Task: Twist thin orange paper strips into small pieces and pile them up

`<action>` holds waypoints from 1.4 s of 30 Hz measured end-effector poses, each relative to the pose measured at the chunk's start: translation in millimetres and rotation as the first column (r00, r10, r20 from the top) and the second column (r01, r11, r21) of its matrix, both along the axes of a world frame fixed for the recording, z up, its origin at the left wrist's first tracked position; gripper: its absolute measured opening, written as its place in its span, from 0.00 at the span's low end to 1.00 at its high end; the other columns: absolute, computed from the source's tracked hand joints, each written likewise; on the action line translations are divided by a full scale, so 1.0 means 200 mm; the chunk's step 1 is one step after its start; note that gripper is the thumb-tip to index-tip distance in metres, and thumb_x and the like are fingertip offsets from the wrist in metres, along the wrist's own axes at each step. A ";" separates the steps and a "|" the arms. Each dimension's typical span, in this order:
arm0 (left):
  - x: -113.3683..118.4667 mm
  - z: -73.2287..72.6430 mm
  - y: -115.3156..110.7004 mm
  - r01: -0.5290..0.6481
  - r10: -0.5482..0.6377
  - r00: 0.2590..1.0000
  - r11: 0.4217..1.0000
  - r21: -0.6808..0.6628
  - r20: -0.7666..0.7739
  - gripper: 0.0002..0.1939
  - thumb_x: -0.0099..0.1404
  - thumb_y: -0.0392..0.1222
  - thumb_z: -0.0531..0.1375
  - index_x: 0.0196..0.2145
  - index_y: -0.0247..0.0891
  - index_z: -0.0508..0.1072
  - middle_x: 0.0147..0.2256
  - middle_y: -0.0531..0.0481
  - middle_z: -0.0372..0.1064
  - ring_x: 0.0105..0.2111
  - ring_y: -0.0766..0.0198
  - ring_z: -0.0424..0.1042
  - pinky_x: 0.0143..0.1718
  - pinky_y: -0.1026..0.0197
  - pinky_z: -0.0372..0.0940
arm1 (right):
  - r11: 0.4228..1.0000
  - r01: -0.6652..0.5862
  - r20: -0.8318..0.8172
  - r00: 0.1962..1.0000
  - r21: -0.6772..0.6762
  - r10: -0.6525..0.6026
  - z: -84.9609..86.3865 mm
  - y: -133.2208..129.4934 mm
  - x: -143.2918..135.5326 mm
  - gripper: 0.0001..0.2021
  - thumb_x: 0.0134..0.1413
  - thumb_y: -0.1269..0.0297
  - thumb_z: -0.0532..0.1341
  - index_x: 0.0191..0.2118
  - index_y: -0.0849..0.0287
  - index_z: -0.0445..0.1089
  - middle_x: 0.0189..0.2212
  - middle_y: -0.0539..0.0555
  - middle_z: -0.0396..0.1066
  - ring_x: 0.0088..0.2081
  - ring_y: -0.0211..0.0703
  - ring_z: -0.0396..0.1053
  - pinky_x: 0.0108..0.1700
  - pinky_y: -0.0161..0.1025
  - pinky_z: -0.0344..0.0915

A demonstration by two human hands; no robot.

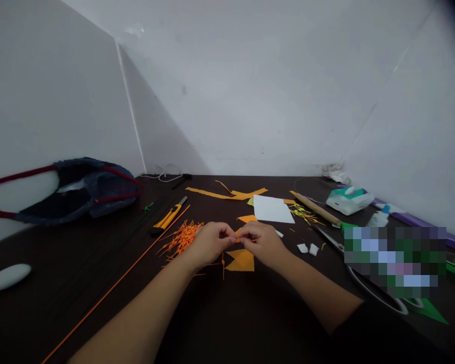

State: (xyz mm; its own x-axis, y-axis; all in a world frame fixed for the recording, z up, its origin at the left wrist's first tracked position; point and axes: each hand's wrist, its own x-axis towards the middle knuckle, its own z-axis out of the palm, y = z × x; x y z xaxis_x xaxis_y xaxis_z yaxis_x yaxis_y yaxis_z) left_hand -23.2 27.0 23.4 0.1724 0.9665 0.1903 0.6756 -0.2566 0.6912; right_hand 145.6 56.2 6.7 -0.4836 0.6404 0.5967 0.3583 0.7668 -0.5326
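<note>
My left hand (214, 242) and my right hand (261, 240) meet over the middle of the dark table, thumbs and forefingers pinched. Between the fingertips shows a small orange piece (238, 234); its exact shape is mostly hidden. Just under the hands lie orange-yellow paper pieces (242, 260) with pointed cuts, and a thin knotted orange strip (223, 263) beside them. A pile of thin orange strips (185, 236) spreads next to my left hand. Beyond the right hand, another orange paper piece (247, 219) pokes out near a white paper sheet (273, 209).
Left are a yellow utility knife (170, 215), a long orange stick (117, 283), a denim bag (79, 192) and a white oval object (8, 277). Orange paper scraps (227, 193) lie behind. Right are scissors (364, 283), a wooden stick (318, 208), a tissue pack (349, 200) and a small bottle (379, 217).
</note>
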 end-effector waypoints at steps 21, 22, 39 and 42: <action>0.08 0.03 -0.06 -0.142 0.276 0.914 0.904 0.403 -0.297 0.04 0.52 0.35 0.58 0.21 0.41 0.69 0.26 0.54 0.64 0.38 0.58 0.60 0.50 0.40 0.34 | 0.745 -0.117 -0.338 0.929 -0.656 -0.151 0.02 0.00 -0.02 0.01 0.43 0.69 0.59 0.25 0.59 0.67 0.20 0.50 0.65 0.21 0.34 0.61 0.27 0.37 0.59; 0.08 0.03 -0.06 -0.152 0.277 0.919 0.905 0.398 -0.279 0.04 0.51 0.35 0.58 0.21 0.41 0.69 0.26 0.54 0.64 0.38 0.58 0.60 0.50 0.40 0.34 | 0.738 -0.152 -0.386 0.909 -0.657 -0.157 0.02 0.00 -0.01 0.01 0.43 0.69 0.60 0.25 0.59 0.67 0.19 0.49 0.65 0.22 0.34 0.61 0.27 0.37 0.59; 0.14 0.02 -0.09 0.204 -0.046 0.764 0.963 -0.173 0.643 0.08 0.55 0.41 0.57 0.22 0.34 0.69 0.24 0.52 0.64 0.24 0.70 0.58 0.28 0.64 0.53 | 0.585 -0.616 -0.723 0.687 -0.528 0.072 0.01 -0.03 -0.02 0.04 0.45 0.66 0.61 0.25 0.59 0.71 0.21 0.48 0.63 0.23 0.33 0.60 0.29 0.36 0.59; 0.14 0.02 -0.09 0.208 -0.062 0.785 0.964 -0.168 0.617 0.08 0.55 0.42 0.57 0.22 0.34 0.68 0.22 0.54 0.61 0.23 0.71 0.55 0.26 0.65 0.50 | 0.590 -0.603 -0.740 0.673 -0.537 0.015 0.01 -0.03 -0.03 0.05 0.42 0.67 0.63 0.22 0.59 0.67 0.18 0.46 0.62 0.21 0.32 0.58 0.27 0.34 0.56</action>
